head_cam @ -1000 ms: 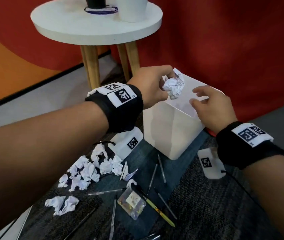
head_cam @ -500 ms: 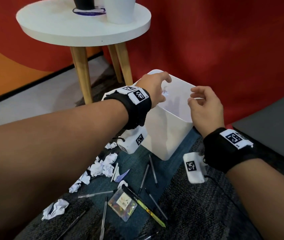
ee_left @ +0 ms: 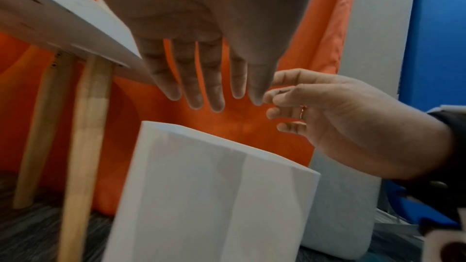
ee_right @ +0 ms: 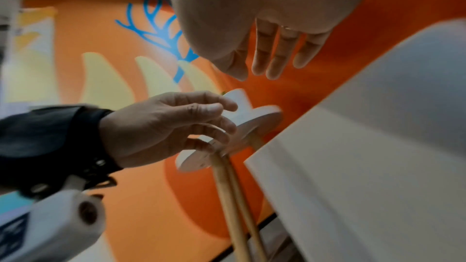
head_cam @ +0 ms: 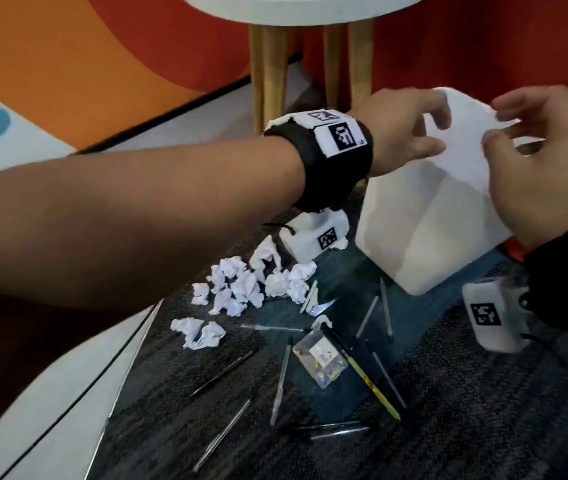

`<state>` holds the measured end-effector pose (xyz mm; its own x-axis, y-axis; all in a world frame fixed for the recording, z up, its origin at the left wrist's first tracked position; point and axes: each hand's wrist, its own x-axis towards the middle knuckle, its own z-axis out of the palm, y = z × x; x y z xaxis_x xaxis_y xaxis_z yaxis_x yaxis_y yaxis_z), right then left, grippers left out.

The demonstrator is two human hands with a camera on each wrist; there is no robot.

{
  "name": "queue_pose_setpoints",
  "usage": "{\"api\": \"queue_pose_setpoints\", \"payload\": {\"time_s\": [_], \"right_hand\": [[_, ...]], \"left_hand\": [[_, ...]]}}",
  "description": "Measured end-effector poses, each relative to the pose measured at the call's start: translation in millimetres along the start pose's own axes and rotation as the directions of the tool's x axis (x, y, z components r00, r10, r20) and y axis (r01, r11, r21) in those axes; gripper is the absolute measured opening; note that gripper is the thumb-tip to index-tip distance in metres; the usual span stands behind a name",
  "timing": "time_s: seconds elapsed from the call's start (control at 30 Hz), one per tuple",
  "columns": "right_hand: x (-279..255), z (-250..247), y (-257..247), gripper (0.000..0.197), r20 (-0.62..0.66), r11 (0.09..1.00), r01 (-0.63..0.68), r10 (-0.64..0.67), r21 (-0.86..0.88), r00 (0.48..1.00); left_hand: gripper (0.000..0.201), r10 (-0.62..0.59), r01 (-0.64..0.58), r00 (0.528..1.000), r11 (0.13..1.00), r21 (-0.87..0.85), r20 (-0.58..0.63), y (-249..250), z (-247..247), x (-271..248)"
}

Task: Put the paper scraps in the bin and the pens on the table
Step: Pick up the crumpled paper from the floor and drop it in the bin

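Note:
The white square bin stands on the carpet, and both my hands hover over its open top. My left hand is at the bin's left rim, fingers straight and empty, as the left wrist view shows. My right hand is at the right rim, fingers loosely spread, holding nothing. Several crumpled paper scraps lie in a heap on the carpet left of the bin. Several pens are scattered on the floor in front, among them a black and yellow one.
The round white table on wooden legs stands behind the bin. A small clear packet lies among the pens. A red wall is behind the bin, an orange wall to the left.
One second ago my left hand held a crumpled scrap over the bin; now it is empty with fingers straight, and the scrap is out of sight. The view has tilted down.

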<state>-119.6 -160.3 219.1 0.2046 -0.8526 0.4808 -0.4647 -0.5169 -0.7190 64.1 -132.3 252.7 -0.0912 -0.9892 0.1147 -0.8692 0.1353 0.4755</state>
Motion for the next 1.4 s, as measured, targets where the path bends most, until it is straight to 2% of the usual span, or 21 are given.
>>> {"api": "queue_pose_setpoints", "payload": {"time_s": [0.13,0.27,0.3,0.37,0.47,0.57,0.63,0.7,0.87,0.97,1.03,1.13,1.17,1.27,1.4], "right_hand": [[-36.7,48.9,-27.2,0.028,0.214,0.990,0.132,-0.138,0.045,0.967],[-91.8,113.6,-34.0,0.029,0.452,0.988,0.139,-0.151,0.060,0.879],[-107.3,129.2,-33.5,0.028,0.525,0.990,0.130,-0.136,0.047,0.840],[-140.5,159.0,-32.8,0.024,0.679,0.992,0.125,-0.099,0.010,0.728],[-185.3,194.9,-33.9,0.021,0.846,0.992,0.117,-0.019,-0.052,0.533],[-221.1,226.5,-36.2,0.024,0.937,0.979,0.146,0.086,-0.142,0.338],[-239.2,245.0,-35.8,0.029,0.954,0.966,0.174,0.139,-0.189,0.266],[-254.2,259.1,-33.6,0.034,0.958,0.960,0.191,0.156,-0.204,0.239],[-276.4,281.2,-24.0,0.061,0.967,0.963,0.188,0.154,-0.192,0.202],[-279.9,293.2,-28.8,0.079,0.972,0.955,0.243,0.120,-0.169,0.203],[-281.2,300.8,-32.8,0.084,0.978,0.951,0.273,0.099,-0.148,0.185],[-282.6,307.6,-32.9,0.068,0.983,0.946,0.273,0.147,-0.173,0.113],[-283.1,307.9,-31.8,0.061,0.982,0.945,0.275,0.154,-0.180,0.112],[-283.9,306.2,-29.3,0.049,0.975,0.948,0.248,0.162,-0.197,0.152],[-277.1,302.4,-32.9,0.041,0.963,0.928,0.263,0.238,-0.263,0.122]], "left_hand": [[0.017,-0.067,0.065,0.996,0.997,0.047,0.052,-52.1,-0.5,-59.4],[0.011,-0.251,0.239,0.955,0.967,0.092,0.157,-118.3,18.5,-136.3],[0.012,-0.301,0.283,0.933,0.952,0.114,0.196,-135.7,27.0,-156.0],[0.015,-0.410,0.373,0.868,0.911,0.178,0.280,-171.2,46.2,-195.9],[0.028,-0.566,0.504,0.734,0.825,0.257,0.377,-220.1,80.7,-252.7],[0.056,-0.589,0.535,0.656,0.804,0.259,0.472,-252.0,112.3,-300.3],[0.064,-0.597,0.526,0.614,0.797,0.297,0.516,-262.5,127.4,-319.5],[0.059,-0.596,0.506,0.606,0.800,0.323,0.526,-267.9,136.6,-330.3],[0.040,-0.565,0.529,0.651,0.816,0.232,0.507,-272.8,133.7,-338.4],[0.036,-0.563,0.534,0.660,0.817,0.217,0.497,-273.6,136.3,-339.9],[0.034,-0.565,0.555,0.676,0.813,0.177,0.473,-273.7,137.9,-341.9],[0.030,-0.552,0.559,0.696,0.818,0.135,0.460,-273.9,136.6,-345.6],[0.029,-0.550,0.563,0.700,0.817,0.123,0.456,-274.8,134.7,-346.1],[0.031,-0.583,0.592,0.709,0.798,0.115,0.397,-280.4,126.7,-345.4],[0.029,-0.603,0.609,0.728,0.787,0.095,0.327,-281.7,117.7,-338.0]]}}
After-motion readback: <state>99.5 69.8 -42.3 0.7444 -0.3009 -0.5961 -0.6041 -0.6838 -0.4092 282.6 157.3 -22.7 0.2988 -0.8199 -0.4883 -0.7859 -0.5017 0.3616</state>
